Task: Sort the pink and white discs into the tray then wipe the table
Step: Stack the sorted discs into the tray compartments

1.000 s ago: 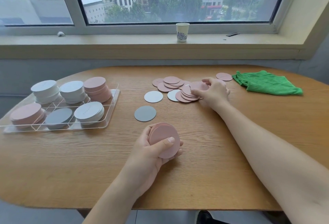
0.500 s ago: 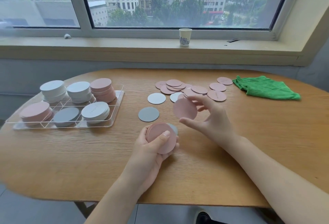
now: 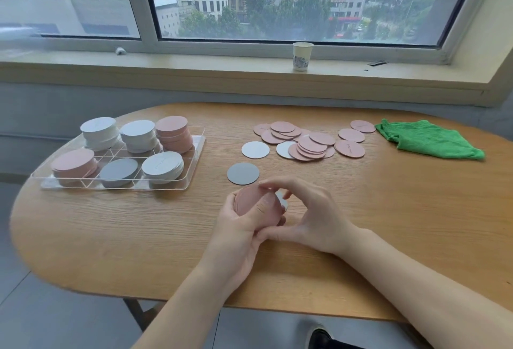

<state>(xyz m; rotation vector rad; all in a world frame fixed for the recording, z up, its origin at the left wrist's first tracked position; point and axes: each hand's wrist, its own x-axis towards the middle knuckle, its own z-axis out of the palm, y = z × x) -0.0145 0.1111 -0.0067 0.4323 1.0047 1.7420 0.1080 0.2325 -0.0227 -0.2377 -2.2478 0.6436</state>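
Observation:
My left hand (image 3: 238,233) grips a stack of pink discs (image 3: 249,201) above the table's near middle, thumb across its face. My right hand (image 3: 308,215) meets the stack from the right, with curled fingertips on its top edge. A loose pile of pink discs (image 3: 311,144) lies further back, with a white disc (image 3: 255,150) and a grey-looking disc (image 3: 243,173) beside it. The clear tray (image 3: 195,162) at the left holds stacks of pink and white discs. A green cloth (image 3: 424,139) lies at the far right.
The wooden table (image 3: 138,237) has a rounded left end and a near edge close to my arms. A paper cup (image 3: 302,56) stands on the window sill behind. A dark shoe (image 3: 319,337) shows below the table edge.
My right hand picked a pink disc from the pile, carried it back toward me and now brings it onto the stack in my left hand. The view has shifted slightly.

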